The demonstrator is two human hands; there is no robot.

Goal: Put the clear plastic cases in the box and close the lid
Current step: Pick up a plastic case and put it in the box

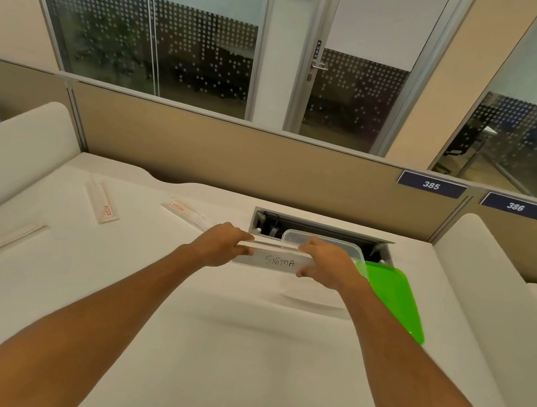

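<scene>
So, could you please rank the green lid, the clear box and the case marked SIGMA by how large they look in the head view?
1. Green lid, largest.
2. Case marked SIGMA, held between the left hand and right hand, which cover its ends.
3. Clear box, mostly hidden behind the case, so its rank is unsure.
</scene>
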